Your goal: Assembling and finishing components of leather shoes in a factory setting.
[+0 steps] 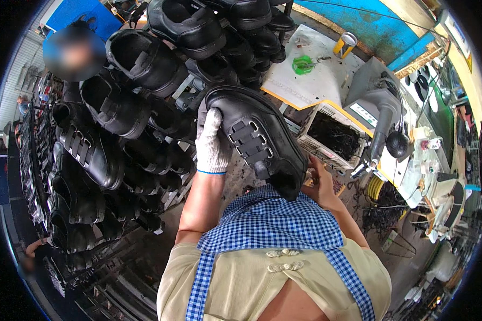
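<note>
A black leather shoe [254,136] with elastic straps threaded through metal loops hangs tilted in front of me, its toe up and left and its heel end down near my apron. My left hand [214,142], in a white knit glove with a blue cuff edge, is closed on the toe side, the thumb over the upper and the other fingers behind it. My bare right hand [321,184] is closed at the shoe's heel end on the right, its fingertips partly hidden by the shoe.
A rack of black shoes [144,61] stands close on the left. Ahead right is a white-covered table [310,69] with a green holder [303,65] and a yellow can [345,45]. A crate of black scraps [310,142], a grey machine [377,96] and another person [75,51] are nearby.
</note>
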The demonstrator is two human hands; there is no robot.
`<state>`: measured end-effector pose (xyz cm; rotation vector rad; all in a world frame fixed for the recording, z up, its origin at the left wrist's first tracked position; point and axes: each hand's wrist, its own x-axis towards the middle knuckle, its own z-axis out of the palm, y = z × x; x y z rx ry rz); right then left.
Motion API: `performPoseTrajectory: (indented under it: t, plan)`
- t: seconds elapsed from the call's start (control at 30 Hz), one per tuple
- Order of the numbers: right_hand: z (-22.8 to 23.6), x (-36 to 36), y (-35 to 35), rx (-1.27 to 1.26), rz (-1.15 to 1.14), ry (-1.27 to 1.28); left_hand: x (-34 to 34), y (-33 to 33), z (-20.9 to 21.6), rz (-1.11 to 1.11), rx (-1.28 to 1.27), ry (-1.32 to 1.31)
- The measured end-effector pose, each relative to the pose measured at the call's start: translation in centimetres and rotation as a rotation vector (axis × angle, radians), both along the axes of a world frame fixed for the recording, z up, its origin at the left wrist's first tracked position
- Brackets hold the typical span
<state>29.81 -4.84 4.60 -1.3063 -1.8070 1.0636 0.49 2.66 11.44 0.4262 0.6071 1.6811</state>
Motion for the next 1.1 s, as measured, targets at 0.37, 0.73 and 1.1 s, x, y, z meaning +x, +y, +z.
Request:
performPoseTrajectory:
  t: [0.37, 0.73, 1.1]
  plan:
    - [1.3, -8.8, 5.1, -0.311, 0.085, 0.780, -4.9, -4.2, 0.8, 0.408, -0.072, 0.806]
    - [-1.8, -26.6, 13.3, -0.008, 0.061, 0.521, -10.9, -2.7, 2.2, 0.384, -0.341, 2.373]
    - [2.8, -20.5, 6.8, -0.150, 0.398, 0.733, -7.3, -7.3, 7.5, 0.304, -0.187, 0.893]
